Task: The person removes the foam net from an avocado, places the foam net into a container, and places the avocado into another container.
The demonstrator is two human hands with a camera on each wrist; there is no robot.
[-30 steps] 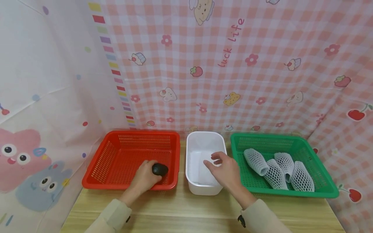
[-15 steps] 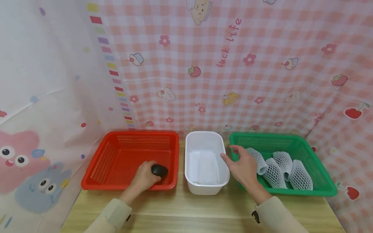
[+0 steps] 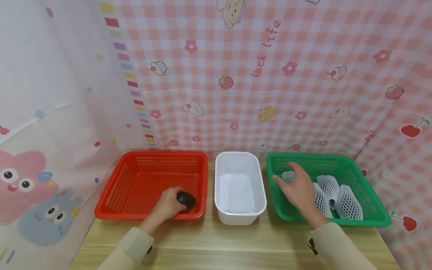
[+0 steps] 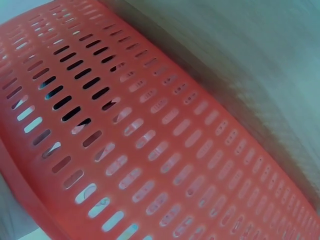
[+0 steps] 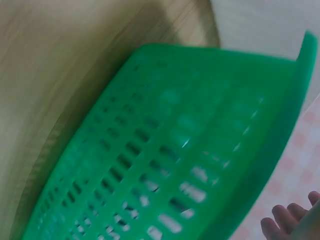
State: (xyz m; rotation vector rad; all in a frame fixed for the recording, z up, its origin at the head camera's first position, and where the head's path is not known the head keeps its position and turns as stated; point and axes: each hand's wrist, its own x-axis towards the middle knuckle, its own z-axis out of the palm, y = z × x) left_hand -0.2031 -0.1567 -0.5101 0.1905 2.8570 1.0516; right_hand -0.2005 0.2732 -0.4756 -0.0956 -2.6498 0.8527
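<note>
"What's in the left hand (image 3: 167,203)?"

"A dark oval object (image 3: 187,200), gripped between thumb and fingers, inside the red basket (image 3: 116,216) around that hand."

"And between the hands?"

"A white tub (image 3: 240,220) on the counter (image 3: 233,245)."

"The right hand (image 3: 298,189)?"

"Holding nothing, thumb apart from the fingers, over the green basket (image 3: 357,223). White net sleeves (image 3: 349,203) lie in there, some just right of it, one partly behind."

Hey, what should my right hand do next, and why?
Probably pinch the leftmost white foam-mesh sleeve in the green plastic basket with your right hand: it hovers over that sleeve, thumb spread, holding nothing, while your left hand grips the dark oval object.
</note>
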